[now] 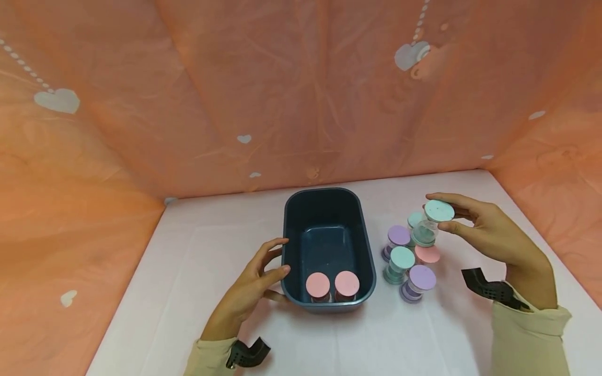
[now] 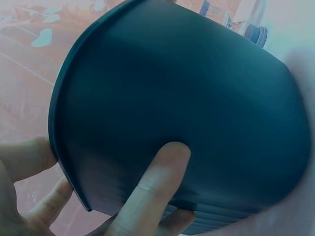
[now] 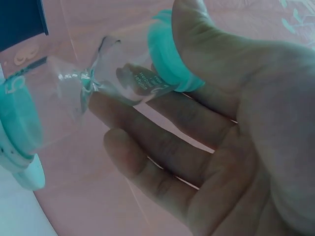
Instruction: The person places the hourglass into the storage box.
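Observation:
My right hand (image 1: 489,230) holds a sand timer (image 1: 425,230) with teal caps and a clear waisted body, above a group of others. In the right wrist view, the thumb and fingers grip one end of this sand timer (image 3: 133,69). My left hand (image 1: 251,284) touches the left side of a dark blue loaf-shaped pan (image 1: 369,250). The left wrist view has one straight digit pressed on the wall of the pan (image 2: 172,88), with other fingers at its rim. Two pink-capped sand timers (image 1: 317,284) stand inside the pan's near end.
Right of the pan stand several sand timers: two purple-capped, one at the back (image 1: 398,235) and one in front (image 1: 421,278), a teal-capped one (image 1: 402,258) and a pink-capped one (image 1: 427,254). Another teal cap (image 1: 415,219) is partly hidden. Orange cloth (image 1: 282,104) surrounds the white tabletop (image 1: 211,250).

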A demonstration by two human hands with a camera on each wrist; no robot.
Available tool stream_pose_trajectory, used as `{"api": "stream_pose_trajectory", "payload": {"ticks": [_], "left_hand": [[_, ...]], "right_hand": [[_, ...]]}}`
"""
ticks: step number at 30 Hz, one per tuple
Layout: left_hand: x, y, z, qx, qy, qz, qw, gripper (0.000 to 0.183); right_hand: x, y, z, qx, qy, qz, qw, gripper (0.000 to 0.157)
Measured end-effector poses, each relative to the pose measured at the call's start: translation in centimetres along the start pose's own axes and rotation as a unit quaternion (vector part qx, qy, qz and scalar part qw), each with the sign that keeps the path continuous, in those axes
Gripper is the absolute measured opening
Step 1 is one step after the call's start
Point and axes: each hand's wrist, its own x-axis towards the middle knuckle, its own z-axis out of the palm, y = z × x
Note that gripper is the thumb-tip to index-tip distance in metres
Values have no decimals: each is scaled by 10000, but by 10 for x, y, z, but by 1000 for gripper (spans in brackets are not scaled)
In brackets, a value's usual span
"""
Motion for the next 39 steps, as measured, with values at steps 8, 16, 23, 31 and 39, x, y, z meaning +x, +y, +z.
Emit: {"api": "stream_pose_trajectory", "payload": {"ticks": [8,16,23,31,39], "left_hand": [[0,-1,0,-35,8,10,10000,58],[4,3,-3,-66,-52,22,10000,59],[2,0,-4,-93,-3,28,10000,58],[0,1,-1,32,154,-26,9999,58],[0,1,1,115,226,2,9997,58]], "right_hand": [[3,-4,5,-210,-76,-162,9996,52],[7,-9,11,-189,-203,-273,9992,52],[9,-12,19,-206,-267,-486,9983,54],[13,-18,24,-191,-350,-642,9971,53],[13,-20,25,-228,-287,-779,9963,55]]}}
